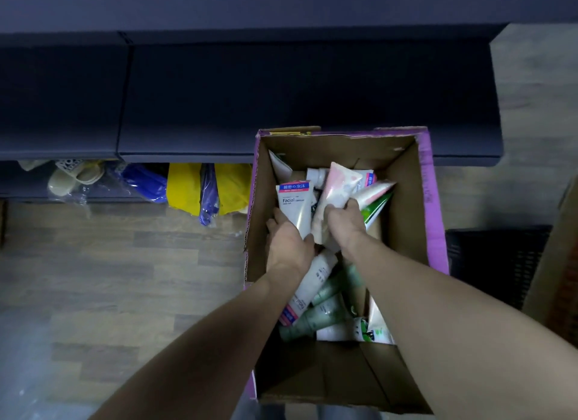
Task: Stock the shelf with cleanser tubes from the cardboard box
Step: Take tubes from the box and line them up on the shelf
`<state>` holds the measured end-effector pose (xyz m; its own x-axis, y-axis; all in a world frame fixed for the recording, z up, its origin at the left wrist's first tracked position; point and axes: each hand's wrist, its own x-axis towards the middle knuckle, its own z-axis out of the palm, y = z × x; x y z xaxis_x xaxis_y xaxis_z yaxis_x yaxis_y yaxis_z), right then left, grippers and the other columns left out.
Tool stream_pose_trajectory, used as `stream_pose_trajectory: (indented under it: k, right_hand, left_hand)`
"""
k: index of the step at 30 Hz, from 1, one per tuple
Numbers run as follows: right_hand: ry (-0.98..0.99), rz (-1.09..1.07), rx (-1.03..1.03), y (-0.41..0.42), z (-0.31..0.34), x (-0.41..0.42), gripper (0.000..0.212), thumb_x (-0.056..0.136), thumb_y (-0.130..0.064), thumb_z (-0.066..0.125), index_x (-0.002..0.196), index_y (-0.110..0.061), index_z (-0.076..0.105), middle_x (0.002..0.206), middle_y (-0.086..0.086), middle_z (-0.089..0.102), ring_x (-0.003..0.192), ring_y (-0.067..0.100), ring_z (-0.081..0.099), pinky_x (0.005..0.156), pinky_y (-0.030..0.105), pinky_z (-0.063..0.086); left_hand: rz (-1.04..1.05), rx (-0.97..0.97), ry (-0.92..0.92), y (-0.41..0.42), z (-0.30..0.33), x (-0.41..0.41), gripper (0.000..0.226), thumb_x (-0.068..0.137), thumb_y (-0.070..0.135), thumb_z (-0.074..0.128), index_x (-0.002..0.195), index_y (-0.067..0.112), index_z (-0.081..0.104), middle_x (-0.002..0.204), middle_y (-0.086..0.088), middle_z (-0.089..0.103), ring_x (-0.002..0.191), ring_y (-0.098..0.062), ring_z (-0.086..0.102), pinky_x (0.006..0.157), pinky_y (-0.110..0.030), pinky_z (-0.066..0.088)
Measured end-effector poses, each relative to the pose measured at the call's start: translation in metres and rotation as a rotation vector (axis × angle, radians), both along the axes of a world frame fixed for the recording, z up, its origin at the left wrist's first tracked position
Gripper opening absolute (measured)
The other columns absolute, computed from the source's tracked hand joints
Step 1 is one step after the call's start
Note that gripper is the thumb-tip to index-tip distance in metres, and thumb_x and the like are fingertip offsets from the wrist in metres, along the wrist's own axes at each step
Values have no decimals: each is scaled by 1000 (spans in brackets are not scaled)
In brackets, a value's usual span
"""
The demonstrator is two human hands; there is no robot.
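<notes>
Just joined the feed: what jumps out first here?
Both hands are down in the open cardboard box on the floor: the left hand grips a white Facial tube, and the right hand grips pink-and-white tubes. Behind the box, the dark shelf holds no tubes.

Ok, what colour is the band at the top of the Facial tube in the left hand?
Head view: the Facial tube has a blue band edged with pink.

Open cardboard box (pixel 428 200), jumbled cleanser tubes (pixel 319 297)
</notes>
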<state>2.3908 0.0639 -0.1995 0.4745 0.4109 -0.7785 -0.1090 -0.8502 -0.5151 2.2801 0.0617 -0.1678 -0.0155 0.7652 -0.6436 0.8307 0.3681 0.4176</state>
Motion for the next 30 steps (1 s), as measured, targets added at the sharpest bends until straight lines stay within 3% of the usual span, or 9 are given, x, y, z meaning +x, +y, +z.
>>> stream_pose_trajectory:
  k: [2, 5, 7, 10, 13, 15, 20, 25, 30]
  right_hand:
    - [30, 25, -26, -9, 6, 9, 47, 92, -16, 44, 139, -17, 40, 112, 13, 59, 87, 26, 55, 69, 31, 44]
    - [-25, 17, -86, -21, 17, 17, 51, 96, -19, 38, 146, -16, 36, 134, 18, 55, 114, 33, 55, 99, 40, 45]
    - [-79, -28, -77, -29, 25, 20, 46, 101, -26, 34, 145, -14, 39, 139, 16, 52, 125, 34, 50, 107, 37, 38]
    - [-95, -23, 6, -40, 43, 19, 42, 96, -46, 49, 124, -14, 45, 115, 8, 57, 106, 25, 55, 93, 30, 41]
    - [-111, 41, 65, -50, 59, 14, 69, 67, -44, 78, 114, -15, 37, 106, 5, 61, 93, 25, 64, 83, 42, 56]
    - [-169, 80, 82, -53, 69, 12, 61, 64, -32, 79, 107, -16, 39, 100, 6, 62, 87, 27, 65, 76, 46, 58]
    - [-332, 114, 227, -61, 108, 19, 39, 68, -26, 76, 97, -17, 53, 99, 4, 61, 87, 24, 63, 70, 32, 50]
    - [-501, 200, 322, -63, 162, 25, 47, 75, -42, 71, 116, -24, 58, 108, 0, 55, 97, 22, 58, 75, 34, 48]
    - [-512, 137, 463, -52, 223, 25, 43, 76, -32, 72, 116, -26, 57, 103, -4, 51, 92, 21, 56, 72, 30, 43]
  left_hand:
    - [-5, 3, -11, 1, 6, 1, 75, 83, 23, 67, 142, 2, 27, 134, -17, 39, 119, -36, 49, 99, -41, 43]
    - [-19, -1, -39, 1, 15, 1, 75, 81, 19, 68, 142, 2, 29, 133, -18, 41, 118, -35, 50, 98, -39, 44]
    - [-48, 2, -37, 0, 22, 1, 75, 82, 21, 68, 143, 6, 28, 133, -16, 43, 118, -34, 51, 95, -38, 45]
    - [-93, 6, -3, -1, 32, 3, 73, 83, 27, 66, 145, 14, 30, 131, -14, 48, 116, -33, 54, 91, -38, 46]
    - [-107, 25, 14, -3, 47, 7, 69, 81, 31, 67, 141, 18, 35, 124, -13, 50, 111, -34, 57, 89, -37, 46]
    - [-97, 42, 16, -5, 58, 10, 68, 81, 33, 68, 139, 20, 36, 121, -12, 47, 106, -35, 59, 87, -36, 47]
    - [-26, 122, 9, -8, 99, 13, 68, 77, 33, 76, 131, 12, 40, 123, -12, 47, 109, -33, 56, 88, -38, 47]
    - [52, 300, -36, -2, 157, 15, 63, 73, 27, 79, 121, 6, 45, 123, -13, 47, 109, -32, 54, 86, -38, 50]
    - [126, 463, -77, 5, 222, 18, 61, 72, 23, 79, 116, 10, 40, 119, -12, 45, 106, -32, 55, 83, -40, 49]
